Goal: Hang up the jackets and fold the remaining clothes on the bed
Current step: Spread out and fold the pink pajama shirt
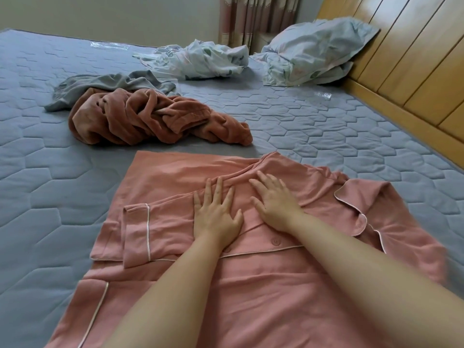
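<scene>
Flatly, left grip (216,217) and right grip (273,203) press, fingers spread wide, atop pink pajama shirt (175,179).

A pink shirt (175,187) of smooth, matt cloth with white piping. Under the shirt, the bed cover (313,121) is quilted, matt grey-blue fabric. Beyond the shirt, a brown garment (150,119) looks plush and fleecy; the headboard (401,59) is glossy wood.
</scene>
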